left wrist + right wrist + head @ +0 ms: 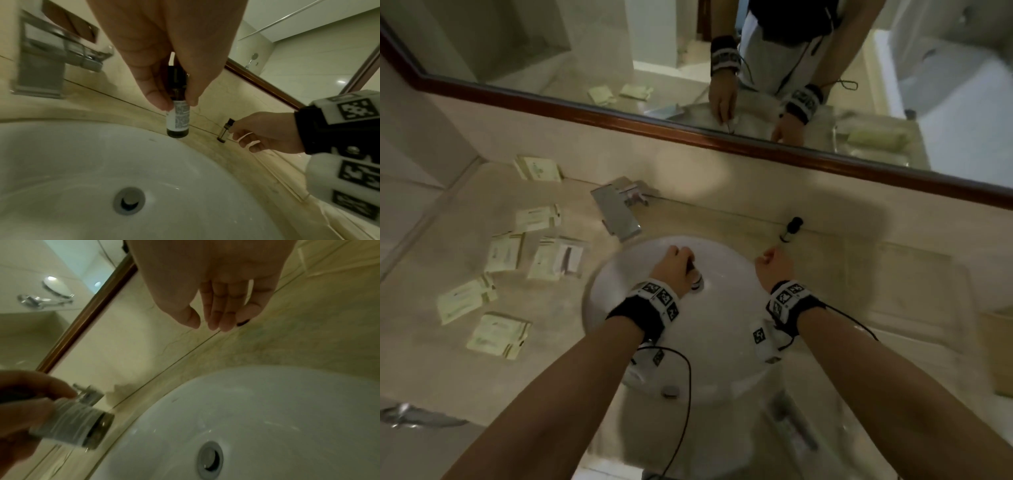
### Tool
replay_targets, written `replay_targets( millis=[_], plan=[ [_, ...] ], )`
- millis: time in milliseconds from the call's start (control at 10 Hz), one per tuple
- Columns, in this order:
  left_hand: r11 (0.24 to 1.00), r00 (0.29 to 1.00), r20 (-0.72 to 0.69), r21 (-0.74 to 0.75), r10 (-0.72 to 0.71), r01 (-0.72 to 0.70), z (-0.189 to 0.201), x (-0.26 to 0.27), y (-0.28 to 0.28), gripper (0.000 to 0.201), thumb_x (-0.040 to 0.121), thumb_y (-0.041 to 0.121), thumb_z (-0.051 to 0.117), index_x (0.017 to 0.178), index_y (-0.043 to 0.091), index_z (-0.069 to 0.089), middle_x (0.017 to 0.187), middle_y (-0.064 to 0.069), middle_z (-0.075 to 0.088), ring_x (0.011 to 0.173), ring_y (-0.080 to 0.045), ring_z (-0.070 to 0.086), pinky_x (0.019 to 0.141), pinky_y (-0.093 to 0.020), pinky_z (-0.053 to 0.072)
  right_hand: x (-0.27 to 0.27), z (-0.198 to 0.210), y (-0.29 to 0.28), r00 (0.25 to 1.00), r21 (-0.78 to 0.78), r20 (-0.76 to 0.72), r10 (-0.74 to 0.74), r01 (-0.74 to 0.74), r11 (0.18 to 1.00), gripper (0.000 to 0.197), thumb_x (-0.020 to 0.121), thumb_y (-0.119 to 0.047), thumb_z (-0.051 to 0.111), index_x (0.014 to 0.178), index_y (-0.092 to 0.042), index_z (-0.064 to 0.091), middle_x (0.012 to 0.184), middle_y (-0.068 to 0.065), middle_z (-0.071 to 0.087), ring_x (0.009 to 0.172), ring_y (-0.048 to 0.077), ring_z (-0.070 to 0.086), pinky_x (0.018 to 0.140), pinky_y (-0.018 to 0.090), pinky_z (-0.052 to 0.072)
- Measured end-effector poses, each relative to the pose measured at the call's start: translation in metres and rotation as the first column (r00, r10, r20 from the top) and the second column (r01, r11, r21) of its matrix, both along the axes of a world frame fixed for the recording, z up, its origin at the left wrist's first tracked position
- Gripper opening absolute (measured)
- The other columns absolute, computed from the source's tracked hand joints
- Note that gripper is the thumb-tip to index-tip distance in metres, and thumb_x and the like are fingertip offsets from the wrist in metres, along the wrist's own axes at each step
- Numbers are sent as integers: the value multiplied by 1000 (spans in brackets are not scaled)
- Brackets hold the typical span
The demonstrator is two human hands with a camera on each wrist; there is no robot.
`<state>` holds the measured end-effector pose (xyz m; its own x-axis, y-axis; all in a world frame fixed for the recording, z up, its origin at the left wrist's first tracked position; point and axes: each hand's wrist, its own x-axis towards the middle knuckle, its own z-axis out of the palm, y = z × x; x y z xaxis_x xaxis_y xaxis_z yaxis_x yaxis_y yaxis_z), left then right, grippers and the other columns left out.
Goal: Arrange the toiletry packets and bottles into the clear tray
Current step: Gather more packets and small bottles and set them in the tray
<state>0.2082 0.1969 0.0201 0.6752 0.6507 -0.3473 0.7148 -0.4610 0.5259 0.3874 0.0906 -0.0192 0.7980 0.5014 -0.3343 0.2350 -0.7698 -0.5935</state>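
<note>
My left hand (179, 104) pinches a small dark bottle with a white label (178, 119) by its upper part, holding it upright over the back rim of the sink (722, 342). A second small dark-capped bottle (790, 229) stands on the counter against the wall. My right hand (770, 255) hovers just in front of it with relaxed fingers and holds nothing; only the bottle's cap (243, 322) peeks out behind those fingers in the right wrist view. Several pale green packets (503, 253) lie scattered on the counter left of the sink. The clear tray (921, 291) sits on the counter to the right.
A chrome faucet (616, 212) stands at the back left of the sink. The mirror with its wooden frame (722, 137) runs along the wall. A cardboard-coloured box (1000, 349) sits at the right edge. Cables hang from both wristbands.
</note>
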Motion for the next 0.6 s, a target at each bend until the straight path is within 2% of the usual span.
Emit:
replay_targets(
  millis=[100,200,300,400,500,600],
  plan=[
    [1000,1000,-4,-26,13,-13,-9,30,-18,33,91,22,54,120,7,49,124,-12,45,107,-30,54,96,-36,45,45,-8,-6,991,19,-15,-129,129,991,25,89,-23,52,102,-21,31,102,1,38,92,15,38,82,30,35],
    [998,999,-33,-43,41,-42,-20,54,-35,34,90,24,56,119,7,51,123,-11,49,108,-28,54,93,-32,42,71,-11,-2,966,55,-88,-242,248,967,46,88,-29,55,128,-14,39,108,3,44,103,21,49,92,33,41],
    [997,997,-37,-36,66,-68,-30,70,-51,33,89,24,57,118,8,52,123,-10,50,111,-27,52,95,-32,40,88,-15,11,960,164,-182,-213,244,956,59,85,-29,61,133,-3,36,120,3,48,113,24,50,102,31,40],
    [998,997,-65,-31,48,-50,-39,78,-66,33,89,24,57,117,8,53,122,-11,51,114,-27,49,98,-33,39,98,-21,16,966,148,-208,-156,189,971,38,87,-26,57,117,-6,48,108,5,55,98,23,55,85,31,48],
    [1000,996,-91,-18,24,-26,-37,81,-70,33,89,23,57,118,8,52,122,-11,51,113,-27,50,96,-33,39,101,-15,17,987,157,-123,-101,120,980,13,92,-14,46,83,-8,53,73,4,48,77,20,48,63,28,42],
    [999,996,-88,-12,29,-30,-28,83,-68,33,89,25,57,117,10,53,122,-10,52,113,-27,52,100,-35,41,95,-5,0,984,185,-164,-74,104,977,22,92,-19,49,81,-2,58,83,14,59,73,22,51,73,36,51]
  ],
)
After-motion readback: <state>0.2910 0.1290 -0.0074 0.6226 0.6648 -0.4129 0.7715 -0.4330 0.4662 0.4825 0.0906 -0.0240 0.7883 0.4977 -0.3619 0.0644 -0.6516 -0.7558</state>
